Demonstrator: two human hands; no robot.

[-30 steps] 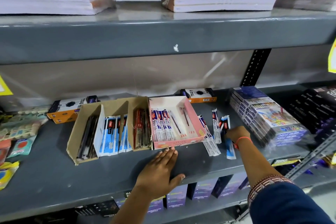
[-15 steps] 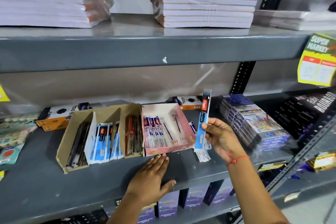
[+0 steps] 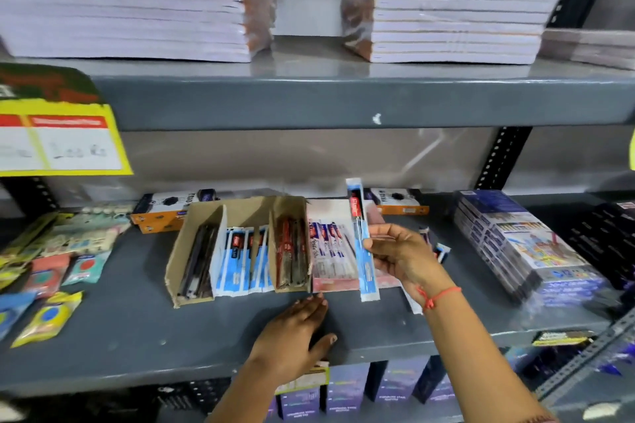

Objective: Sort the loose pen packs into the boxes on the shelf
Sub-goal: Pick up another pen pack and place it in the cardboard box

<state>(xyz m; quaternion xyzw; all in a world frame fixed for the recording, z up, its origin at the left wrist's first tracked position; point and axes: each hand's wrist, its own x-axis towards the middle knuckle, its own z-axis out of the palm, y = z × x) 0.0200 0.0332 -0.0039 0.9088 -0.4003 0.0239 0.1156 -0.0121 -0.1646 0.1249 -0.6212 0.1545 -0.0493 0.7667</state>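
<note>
A: Well, from the head camera, where was the pen pack (image 3: 360, 240) just then?

B: Up off the shelf (image 3: 137, 336), standing nearly upright in the right hand (image 3: 405, 254), in front of the pink box (image 3: 335, 283). The fingers were closed on its right edge about halfway down, thumb on the near face, so both ends stuck out free.

A: And the other hand?

B: The left hand (image 3: 295, 336) lay flat on the shelf just in front of the boxes, fingers spread and holding nothing; its fingertips were very near the pink box's front lip, though I couldn't tell if they touched.

A: How would that pack handle, do you think?

B: Light, I'd judge: a thin card-and-film sleeve with one pen inside. Stiff along its length thanks to the pen, but the flat margins would bend easily and the film looked slick (a loose pinch could let it slide). Mid-length on the edge seemed the sensible hold.

A: Where did it belong?

B: Its blue-and-white look matched the packs in the middle slot of the brown cardboard box (image 3: 192, 251) more than the pink box's packs, though that's a guess. A few more loose packs (image 3: 441, 249) lay on the shelf behind the right hand.
</note>
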